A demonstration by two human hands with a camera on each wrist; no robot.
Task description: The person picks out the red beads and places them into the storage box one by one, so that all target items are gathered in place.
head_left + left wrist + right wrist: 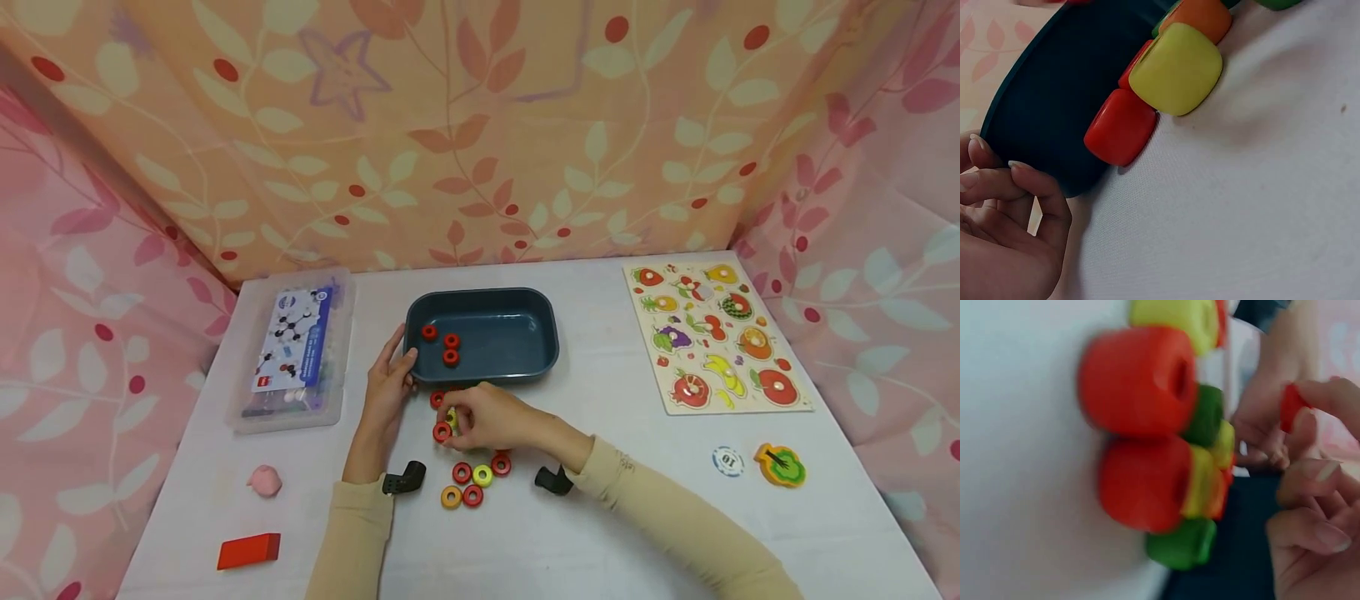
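Note:
A dark blue rectangular dish [498, 343] sits mid-table with three red beads [451, 357] in its left part. My left hand [386, 390] grips the dish's left front corner, its thumb at the rim and fingers bent along the wall. Between thumb and forefinger, my right hand [495, 419] pinches a red bead [1294, 407] just in front of the dish. Under and around that hand lie more ring-shaped beads, among them a yellow one [482, 476], an orange one [451, 497] and a green one [1182, 545]. The right hand hides part of this pile in the head view.
At the left stand a clear plastic box [341, 358], a pink piggy figure [265, 481] and a red block [249, 551]. To the right are a fruit puzzle board [660, 350], a poker chip [727, 461] and a tree-shaped piece [782, 465]. Patterned curtains [480, 125] enclose the table.

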